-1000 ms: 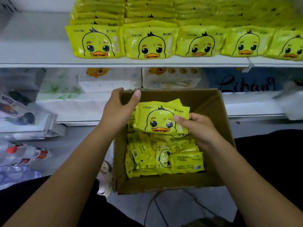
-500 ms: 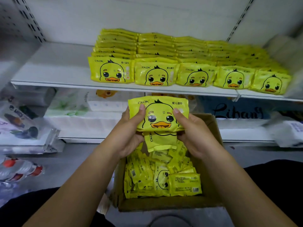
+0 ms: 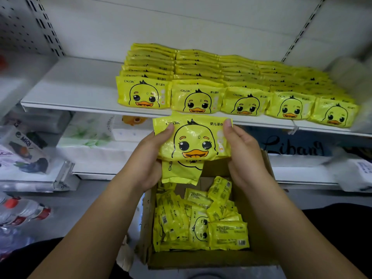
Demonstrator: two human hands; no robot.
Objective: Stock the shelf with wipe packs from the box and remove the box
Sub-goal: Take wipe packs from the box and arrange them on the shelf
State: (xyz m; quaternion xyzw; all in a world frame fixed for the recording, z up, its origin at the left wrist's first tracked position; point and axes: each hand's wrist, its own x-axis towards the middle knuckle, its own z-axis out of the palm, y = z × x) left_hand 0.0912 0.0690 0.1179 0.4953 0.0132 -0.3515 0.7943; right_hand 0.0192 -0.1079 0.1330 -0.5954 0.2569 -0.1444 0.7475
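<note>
Between both hands I hold a small stack of yellow duck-face wipe packs just below the shelf's front edge. My left hand grips its left side and my right hand grips its right side, thumbs on the front. A lower pack of the stack hangs turned sideways beneath the top one. Directly under my hands stands the open cardboard box, holding several loose packs. On the white shelf stand several rows of the same packs, filling its middle and right.
The shelf's left part is bare white board. The lower shelf holds tissue packs and a blue pack with script lettering. Bagged goods and bottles with red caps lie at the left. A white pack sits at the right.
Both hands have lifted the stack of packs out of the box and up toward the shelf edge. My view has tilted upward, showing more of the shelf.
</note>
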